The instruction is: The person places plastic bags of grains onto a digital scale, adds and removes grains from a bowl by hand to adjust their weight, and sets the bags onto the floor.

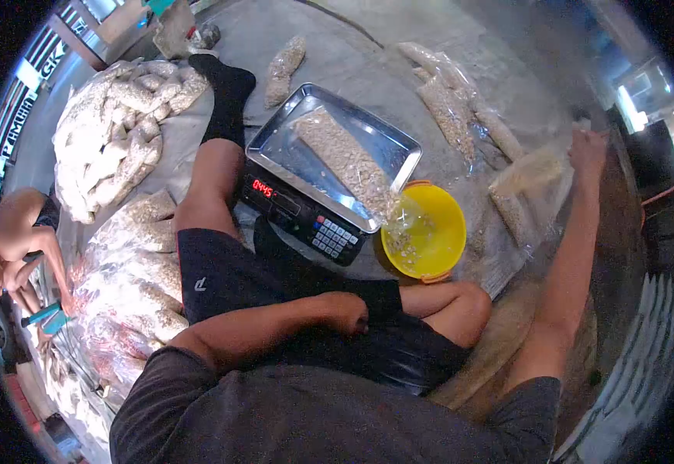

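Observation:
My left hand [345, 313] rests on my lap, its fingers curled into a fist; nothing shows in it. Out to the far right, my right hand [587, 153] is closed, seemingly on the end of a blurred clear plastic bag [534, 174] of pale, chip-like pieces. Before me stands a digital scale [298, 213] with red lit digits and a steel tray [383, 139] on top. Another filled plastic bag [341, 155] lies slantwise in the tray, its loose clear end overhanging a yellow bucket [445, 232] with some pieces inside.
Several filled bags [449, 116] lie beyond the bucket, and a single bag [281, 69] lies behind the tray. Big heaps of packed bags [112, 131] rise at the left. A co-worker [23, 240] sits there with a teal tool [49, 317]. Corrugated sheeting [639, 363] is at right.

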Tool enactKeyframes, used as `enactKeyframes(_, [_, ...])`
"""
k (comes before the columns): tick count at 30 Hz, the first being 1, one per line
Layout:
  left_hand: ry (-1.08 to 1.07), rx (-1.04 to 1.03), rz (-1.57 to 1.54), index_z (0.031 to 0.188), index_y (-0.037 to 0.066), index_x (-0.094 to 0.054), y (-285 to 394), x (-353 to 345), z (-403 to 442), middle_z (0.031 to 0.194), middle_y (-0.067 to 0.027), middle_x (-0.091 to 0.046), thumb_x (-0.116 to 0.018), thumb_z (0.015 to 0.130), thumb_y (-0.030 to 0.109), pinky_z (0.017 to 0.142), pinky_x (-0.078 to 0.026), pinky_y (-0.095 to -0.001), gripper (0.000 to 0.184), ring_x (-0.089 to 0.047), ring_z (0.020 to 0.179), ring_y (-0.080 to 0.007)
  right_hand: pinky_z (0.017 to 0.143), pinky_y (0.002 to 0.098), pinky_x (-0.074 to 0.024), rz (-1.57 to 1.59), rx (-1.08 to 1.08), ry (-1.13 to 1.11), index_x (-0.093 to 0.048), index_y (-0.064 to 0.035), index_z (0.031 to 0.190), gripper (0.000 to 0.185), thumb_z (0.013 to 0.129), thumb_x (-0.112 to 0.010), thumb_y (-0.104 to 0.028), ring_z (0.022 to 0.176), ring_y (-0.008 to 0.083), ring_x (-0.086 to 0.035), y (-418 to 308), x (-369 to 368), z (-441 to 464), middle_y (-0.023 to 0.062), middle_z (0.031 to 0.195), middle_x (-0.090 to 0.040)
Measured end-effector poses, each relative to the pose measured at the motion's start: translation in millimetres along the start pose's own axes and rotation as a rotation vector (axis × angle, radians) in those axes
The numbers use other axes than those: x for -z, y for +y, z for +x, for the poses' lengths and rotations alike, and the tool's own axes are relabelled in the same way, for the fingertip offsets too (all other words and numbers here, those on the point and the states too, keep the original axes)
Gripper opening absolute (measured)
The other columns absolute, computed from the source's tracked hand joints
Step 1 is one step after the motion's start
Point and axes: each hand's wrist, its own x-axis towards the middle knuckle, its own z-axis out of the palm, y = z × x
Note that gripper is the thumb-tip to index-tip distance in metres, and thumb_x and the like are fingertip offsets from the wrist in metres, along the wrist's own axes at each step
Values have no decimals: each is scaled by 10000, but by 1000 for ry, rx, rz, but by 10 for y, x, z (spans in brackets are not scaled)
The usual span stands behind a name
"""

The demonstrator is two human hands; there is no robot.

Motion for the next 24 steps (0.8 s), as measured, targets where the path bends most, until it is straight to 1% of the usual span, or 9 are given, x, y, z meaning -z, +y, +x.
enactKeyframes(1, [3, -33, 11, 961, 41, -729, -61, -50, 47, 933, -225, -712, -626, 866, 327, 790, -526, -545, 319, -674, 878, -432, 752, 443, -550, -107, 209, 23, -697, -10, 1080, 491, 951, -617, -477, 769, 315, -712, 101, -178, -25, 178, 947, -724])
enactKeyframes(3, [31, -98, 56, 955, 46, -728, -181, -147, 186, 929, -228, -712, -634, 850, 332, 779, -528, -554, 319, -673, 878, -440, 691, 418, -543, 10, 86, -13, -690, 1, 1064, 440, 962, -628, -422, 688, 274, -691, -2, 1, -35, 162, 886, -709])
enactKeyframes(5, [84, -146, 108, 947, 42, -729, -280, -282, 264, 926, -229, -712, -624, 853, 344, 774, -526, -556, 333, -670, 871, -444, 615, 380, -529, 491, -563, -126, -681, 10, 1045, 384, 975, -632, -364, 610, 225, -651, -743, 406, -203, 133, 811, -682])
enactKeyframes(10, [130, -59, 81, 956, 36, -731, -73, -125, -2, 946, -231, -707, -576, 901, 362, 802, -517, -543, 365, -664, 900, -444, 465, 272, -432, 727, -592, 100, -645, -19, 923, 277, 992, -614, -285, 577, 113, -556, -1053, 853, -932, 28, 643, -547])
enactKeyframes(13, [110, -95, 77, 946, 30, -728, -68, -90, -4, 940, -232, -702, -561, 925, 377, 817, -509, -540, 386, -661, 919, -441, 501, 325, -462, 708, -541, 271, -612, -34, 844, 280, 991, -603, -272, 561, 136, -561, -725, 114, -1870, 38, 622, -566])
enactKeyframes(16, [90, -64, 67, 948, 37, -733, -27, -86, -3, 941, -232, -702, -568, 932, 383, 818, -506, -538, 383, -659, 926, -439, 662, 363, -492, 802, -996, -8, -666, 8, 919, 362, 980, -594, -341, 684, 219, -618, -1004, -316, -2659, 146, 700, -641])
enactKeyframes(20, [95, 29, 23, 954, 45, -739, 269, 133, -238, 956, -230, -705, -574, 941, 387, 832, -504, -532, 380, -658, 931, -438, 645, 406, -493, 414, -822, -282, -668, 22, 825, 437, 956, -629, -393, 633, 262, -624, -800, -672, -2995, 158, 718, -666])
enactKeyframes(23, [132, -1, 29, 937, 41, -736, 33, -28, -46, 955, -231, -704, -578, 942, 394, 837, -505, -527, 387, -657, 924, -438, 685, 420, -497, 325, -620, -92, -678, 23, 841, 466, 959, -612, -423, 690, 310, -650, -870, -502, -2880, 166, 744, -677])
enactKeyframes(24, [140, 11, 30, 926, 38, -733, 44, -17, -42, 948, -233, -702, -575, 943, 399, 840, -505, -526, 395, -656, 925, -439, 765, 449, -495, 514, -909, -345, -701, 22, 917, 502, 959, -587, -465, 818, 369, -674, -999, -323, -2775, 194, 834, -701])
